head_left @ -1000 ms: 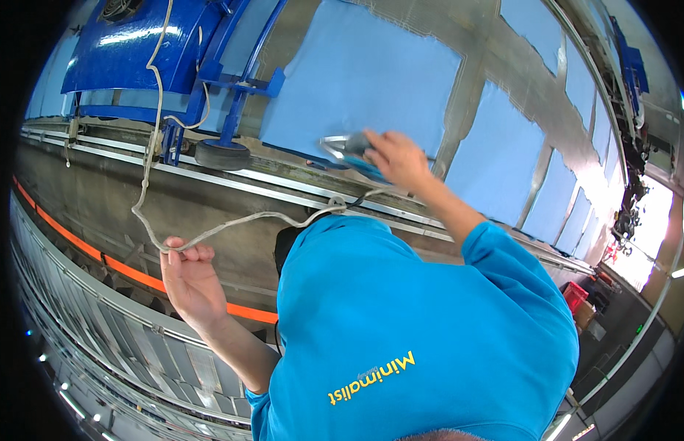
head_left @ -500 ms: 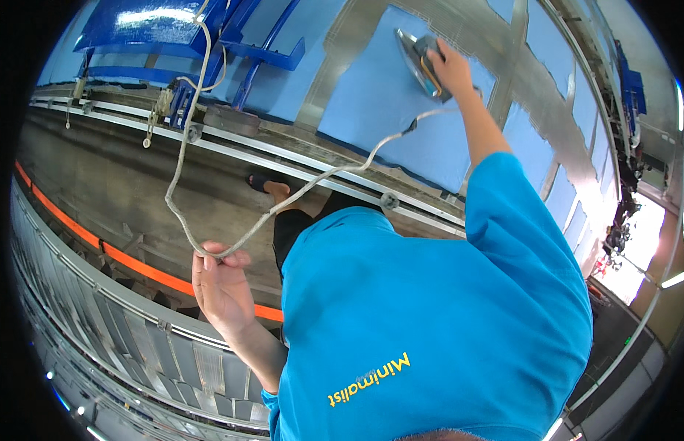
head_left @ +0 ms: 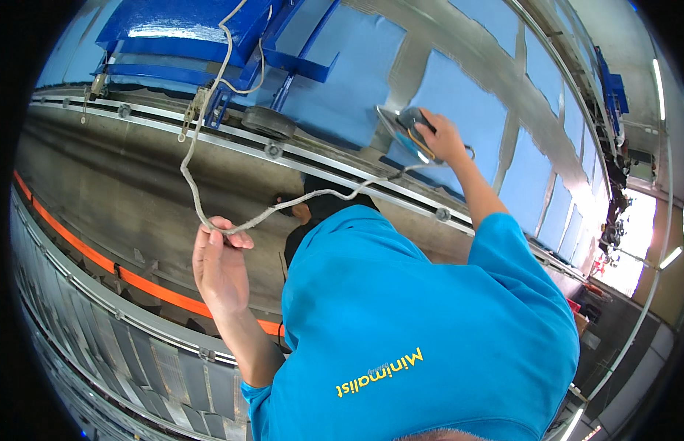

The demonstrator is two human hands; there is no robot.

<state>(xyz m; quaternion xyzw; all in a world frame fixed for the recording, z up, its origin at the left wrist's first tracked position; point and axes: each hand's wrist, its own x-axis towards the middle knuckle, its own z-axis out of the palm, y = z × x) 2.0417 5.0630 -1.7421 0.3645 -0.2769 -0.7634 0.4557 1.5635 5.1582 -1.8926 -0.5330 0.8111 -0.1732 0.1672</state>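
My right hand (head_left: pixel 443 137) grips the dark handle of an iron (head_left: pixel 402 132), out at arm's length over the long table. Its metal soleplate is tilted, and I cannot tell whether it touches the surface. Beneath and around it lie light blue fabric pieces (head_left: pixel 459 92), spread along the grey table top (head_left: pixel 496 62). A pale, cloth-covered cord (head_left: pixel 283 206) runs from the iron down to my left hand (head_left: pixel 223 268), which pinches it between thumb and fingers. From there the cord climbs to the blue metal frame (head_left: pixel 188 37).
Metal rails (head_left: pixel 312 163) with round knobs edge the table. The blue frame, with a wheel (head_left: pixel 268 122) below it, stands on the left. Behind me, an orange strip (head_left: pixel 155 284) runs along another table (head_left: pixel 136 353) laid with grey pieces. Concrete floor (head_left: pixel 121 176) lies between.
The iron in my right hand has come nearer the table's rail edge. My body has shifted rightward along the table, away from the blue frame. My left hand keeps its pinch on the cord.
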